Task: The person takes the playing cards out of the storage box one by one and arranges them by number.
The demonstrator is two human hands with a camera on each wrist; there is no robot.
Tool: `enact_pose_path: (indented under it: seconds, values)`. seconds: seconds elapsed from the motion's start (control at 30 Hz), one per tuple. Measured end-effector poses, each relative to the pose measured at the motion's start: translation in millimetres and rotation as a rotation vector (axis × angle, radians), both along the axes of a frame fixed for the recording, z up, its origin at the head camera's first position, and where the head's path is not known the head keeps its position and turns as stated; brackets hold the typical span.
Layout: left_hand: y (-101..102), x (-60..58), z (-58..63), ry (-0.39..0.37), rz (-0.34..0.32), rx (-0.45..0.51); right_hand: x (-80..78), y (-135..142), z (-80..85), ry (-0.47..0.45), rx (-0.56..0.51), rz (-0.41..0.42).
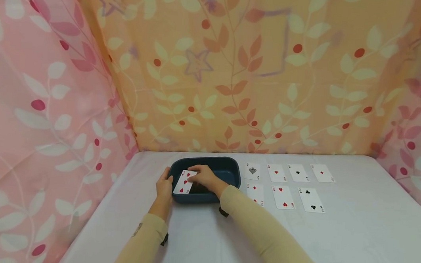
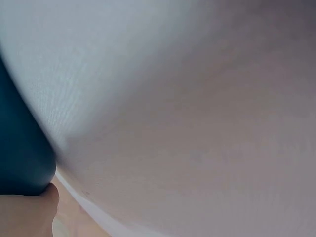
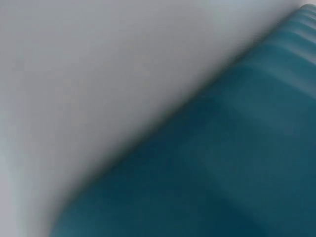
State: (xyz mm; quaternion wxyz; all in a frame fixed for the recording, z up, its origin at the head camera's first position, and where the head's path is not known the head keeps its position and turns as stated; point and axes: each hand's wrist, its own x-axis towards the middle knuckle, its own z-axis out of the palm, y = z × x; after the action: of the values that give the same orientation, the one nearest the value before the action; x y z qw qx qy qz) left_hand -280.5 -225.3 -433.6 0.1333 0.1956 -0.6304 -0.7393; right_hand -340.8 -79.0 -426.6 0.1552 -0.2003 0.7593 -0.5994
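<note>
In the head view a dark blue rectangular bin [image 1: 200,198] stands on the white-covered table. My left hand [image 1: 163,188] grips the bin's left end, thumb by the rim; in the left wrist view a finger [image 2: 27,212] lies against the bin's corner. My right hand [image 1: 208,178] reaches over the bin and pinches a playing card [image 1: 183,183], the three of hearts, by its right edge. That card is face up, at the bin's left side. Dark contents beneath the right hand are hard to make out. Only the bin's outer wall [image 3: 222,163] fills the right wrist view.
Right of the bin lie face-up cards in two rows. The back row holds several aces, from the ace of spades [image 1: 253,171] to the ace of diamonds [image 1: 322,173]. In front are the two of diamonds [image 1: 255,192], two of hearts [image 1: 283,197] and two of clubs [image 1: 311,200].
</note>
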Motion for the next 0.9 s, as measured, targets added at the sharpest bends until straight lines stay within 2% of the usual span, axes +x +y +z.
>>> enact_pose_path:
  seconds: [0.33, 0.63, 0.9]
  values:
    - [-2.1, -1.6, 5.1, 0.061, 0.022, 0.016, 0.0, 28.3, 17.3, -0.032, -0.090, -0.084]
    - [-3.8, 2.7, 8.9, 0.047, 0.004, 0.005, 0.5, 59.5, 31.6, -0.037, -0.061, -0.103]
    - [-6.9, -3.5, 8.1, 0.038, 0.001, -0.012, -0.2, 81.0, 39.1, -0.009, -0.025, -0.126]
